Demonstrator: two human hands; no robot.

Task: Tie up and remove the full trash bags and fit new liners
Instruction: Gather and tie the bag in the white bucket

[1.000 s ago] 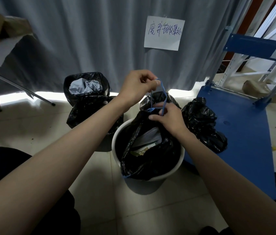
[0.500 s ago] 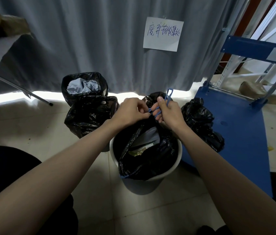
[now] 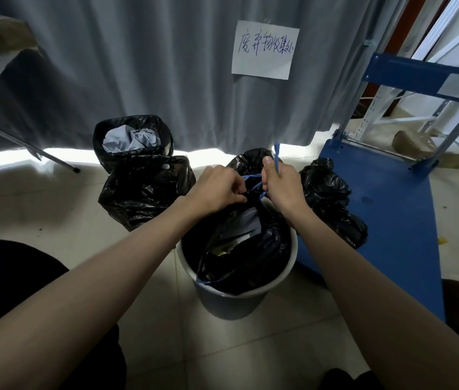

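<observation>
Behind everything hung the grey curtain [image 3: 138, 66], with a white handwritten paper sign [image 3: 265, 49] fixed to it. To your right stood the blue platform cart [image 3: 391, 220], its deck lying flat on the tiled floor [image 3: 53, 220]. A black bag [image 3: 332, 201], bunched up, rested against the cart's left edge. On your left a black-lined bin [image 3: 134, 136] held crumpled pale paper, and a filled black bag [image 3: 146, 187] sat just in front of it, touching it. Directly before you was the round grey bin [image 3: 239, 299], and the full black trash bag [image 3: 251, 249] sat inside it, its mouth gathered upward at the far side with paper scraps showing in the opening. Your left hand [image 3: 217, 190] had its fingers curled tight on the bunched neck of that bag. Your right hand [image 3: 282, 184] was closed in a fist round the blue drawstring [image 3: 276, 153], whose end stuck up above your thumb while another loop ran down between your two hands, which were almost touching.
</observation>
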